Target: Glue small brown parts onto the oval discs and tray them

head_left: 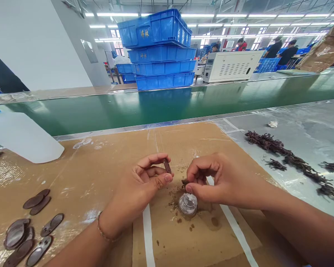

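Observation:
Between the thumb and fingers of my left hand [149, 181] is a small dark brown piece [167, 166], held upright above the cardboard. My right hand [208, 178] pinches another small dark part [185, 182] just over a small round glass jar [187, 204] with whitish, wet-looking contents. Brown drips and crumbs lie around the jar. At the lower left are several flat oval brown pieces [19, 233], some overlapping. On the grey surface to the right, a long row of dark, spidery parts [278, 148] is spread out.
A translucent jug [25, 133] lies at the left. Behind the cardboard [114, 155] runs a green conveyor belt [161, 105], with stacked blue crates [164, 55] and a beige metal box [232, 66] beyond it. Several people are in the background at the right.

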`<action>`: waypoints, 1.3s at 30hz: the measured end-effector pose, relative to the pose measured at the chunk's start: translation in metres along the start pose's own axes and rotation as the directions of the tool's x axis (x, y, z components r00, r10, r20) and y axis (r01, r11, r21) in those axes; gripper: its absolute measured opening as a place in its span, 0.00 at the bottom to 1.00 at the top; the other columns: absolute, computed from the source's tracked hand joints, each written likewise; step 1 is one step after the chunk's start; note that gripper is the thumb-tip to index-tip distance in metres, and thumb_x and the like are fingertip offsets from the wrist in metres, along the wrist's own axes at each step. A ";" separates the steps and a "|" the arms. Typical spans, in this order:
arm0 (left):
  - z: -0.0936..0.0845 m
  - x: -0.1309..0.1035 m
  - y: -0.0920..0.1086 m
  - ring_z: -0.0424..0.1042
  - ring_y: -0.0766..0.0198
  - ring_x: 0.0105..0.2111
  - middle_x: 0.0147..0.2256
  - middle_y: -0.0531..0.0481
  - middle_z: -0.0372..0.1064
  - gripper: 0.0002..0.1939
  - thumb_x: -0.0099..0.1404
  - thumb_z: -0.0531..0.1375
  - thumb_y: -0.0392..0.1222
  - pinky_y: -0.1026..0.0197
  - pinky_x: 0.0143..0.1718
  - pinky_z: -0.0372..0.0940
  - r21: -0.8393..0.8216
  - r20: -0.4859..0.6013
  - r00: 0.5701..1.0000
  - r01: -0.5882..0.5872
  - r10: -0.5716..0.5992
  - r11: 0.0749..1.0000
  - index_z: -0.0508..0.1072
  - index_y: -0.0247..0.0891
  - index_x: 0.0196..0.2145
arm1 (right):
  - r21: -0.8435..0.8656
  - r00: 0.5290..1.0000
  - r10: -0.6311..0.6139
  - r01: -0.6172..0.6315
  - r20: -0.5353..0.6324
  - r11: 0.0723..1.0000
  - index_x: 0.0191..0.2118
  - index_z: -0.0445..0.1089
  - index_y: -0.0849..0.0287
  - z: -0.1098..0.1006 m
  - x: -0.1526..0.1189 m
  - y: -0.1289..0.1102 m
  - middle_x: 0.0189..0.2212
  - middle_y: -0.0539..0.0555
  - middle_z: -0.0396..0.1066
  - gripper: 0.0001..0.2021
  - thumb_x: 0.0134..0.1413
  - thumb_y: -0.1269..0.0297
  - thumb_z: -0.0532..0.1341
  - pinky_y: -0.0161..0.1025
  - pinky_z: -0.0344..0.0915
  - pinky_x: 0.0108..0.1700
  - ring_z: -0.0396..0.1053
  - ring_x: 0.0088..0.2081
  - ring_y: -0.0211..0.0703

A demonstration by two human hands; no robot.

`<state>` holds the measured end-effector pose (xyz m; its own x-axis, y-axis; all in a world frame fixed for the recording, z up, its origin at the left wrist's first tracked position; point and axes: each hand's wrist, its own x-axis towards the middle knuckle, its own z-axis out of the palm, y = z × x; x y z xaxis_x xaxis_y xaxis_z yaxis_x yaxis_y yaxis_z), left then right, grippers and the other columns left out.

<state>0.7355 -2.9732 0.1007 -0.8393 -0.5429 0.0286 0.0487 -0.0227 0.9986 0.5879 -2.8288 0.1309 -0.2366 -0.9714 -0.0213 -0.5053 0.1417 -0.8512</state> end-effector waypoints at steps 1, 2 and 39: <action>0.000 0.000 -0.001 0.72 0.67 0.35 0.46 0.50 0.71 0.22 0.52 0.70 0.44 0.64 0.40 0.69 -0.002 0.002 1.000 -0.004 0.004 1.000 0.74 0.45 0.45 | -0.005 1.000 -0.006 0.006 -0.019 1.000 0.26 0.69 0.60 0.000 0.000 0.000 0.21 0.48 0.67 0.06 0.48 0.63 0.62 0.31 0.59 0.25 0.62 0.24 0.33; -0.001 0.000 -0.001 0.72 0.67 0.35 0.45 0.50 0.71 0.22 0.52 0.70 0.44 0.63 0.40 0.69 -0.003 0.003 1.000 -0.003 0.003 1.000 0.74 0.45 0.45 | -0.011 0.999 -0.009 0.009 -0.034 1.000 0.26 0.69 0.60 -0.001 -0.001 0.000 0.22 0.49 0.68 0.06 0.48 0.63 0.62 0.31 0.59 0.25 0.63 0.25 0.34; 0.010 -0.014 0.001 0.74 0.68 0.37 0.38 0.51 0.77 0.19 0.56 0.67 0.37 0.67 0.44 0.69 -0.230 0.114 0.994 0.031 -0.005 0.973 0.74 0.43 0.47 | 0.603 0.977 -0.133 0.207 -0.165 0.770 0.30 0.69 0.60 -0.003 0.013 0.011 0.25 0.45 0.70 0.11 0.48 0.60 0.69 0.30 0.68 0.32 0.71 0.26 0.31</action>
<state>0.7414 -2.9573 0.1018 -0.8956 -0.4440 0.0289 0.1461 -0.2320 0.9617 0.5770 -2.8389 0.1223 -0.3008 -0.9368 0.1788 0.0628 -0.2065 -0.9764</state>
